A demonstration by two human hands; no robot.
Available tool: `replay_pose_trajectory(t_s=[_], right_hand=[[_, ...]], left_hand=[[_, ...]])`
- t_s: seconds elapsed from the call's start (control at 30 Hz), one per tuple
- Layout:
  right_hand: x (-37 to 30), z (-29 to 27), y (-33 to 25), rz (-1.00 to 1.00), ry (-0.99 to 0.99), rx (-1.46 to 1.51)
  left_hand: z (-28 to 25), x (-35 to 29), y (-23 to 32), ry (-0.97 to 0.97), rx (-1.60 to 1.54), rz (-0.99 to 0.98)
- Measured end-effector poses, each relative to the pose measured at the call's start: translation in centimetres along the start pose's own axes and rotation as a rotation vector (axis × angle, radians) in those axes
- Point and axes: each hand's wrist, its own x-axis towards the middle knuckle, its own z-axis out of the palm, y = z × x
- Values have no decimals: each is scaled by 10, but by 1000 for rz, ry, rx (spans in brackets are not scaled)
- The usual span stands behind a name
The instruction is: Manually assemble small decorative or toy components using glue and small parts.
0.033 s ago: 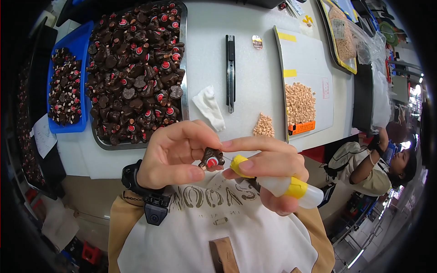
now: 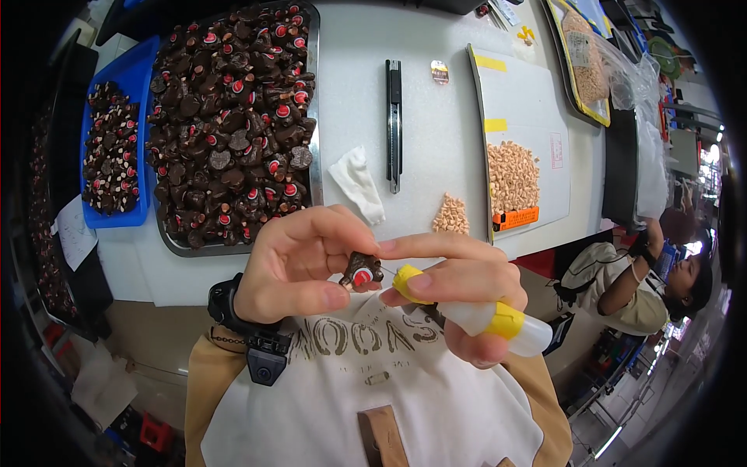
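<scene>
Working close: slips, smears and snags to guard against

Your flat white surface [image 2: 358,93] carries, on your left, a shallow silver metal tray [image 2: 314,101] heaped with dark-brown glossy figures [image 2: 226,124]; a stray left wrist could knock some out.

Over to your right, a flat white board with yellow tape patches [image 2: 525,101] bears loose beige bits [image 2: 513,175]; one bump would likely scatter them.

Your right hand [image 2: 471,288] has its grip closed round a translucent plastic bottle with yellow bands [image 2: 475,317]. Squeezing too hard could push out more than you want.

Ahead lies a slim black-and-silver cutter [image 2: 394,117], narrow end toward you. You cannot tell how much blade shows, so a careless reach could nick you.

Just beyond your right knuckles, a small beige heap [image 2: 451,215] could be swept apart.

Before your chest, your left hand [image 2: 292,268] pinches one small dark-brown figure with a red disc [image 2: 362,274] between thumb and fingers. Too light a pinch could drop it; an unsteady wrist could jab your fingers on the bottle's thin tip [image 2: 388,270], though contact is too fine to tell.
</scene>
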Motion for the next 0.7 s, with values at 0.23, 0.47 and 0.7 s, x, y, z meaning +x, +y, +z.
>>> replay_pose_trajectory(t_s=[0.23,0.47,0.7], right_hand=[[0,-4,0,16,-43,65],[0,-1,0,2,-19,55],[0,-20,4,-247,-118,-6]], left_hand=[[0,0,1,13,-49,-15],[1,1,-1,9,-63,11],[0,1,-3,142,-25,108]])
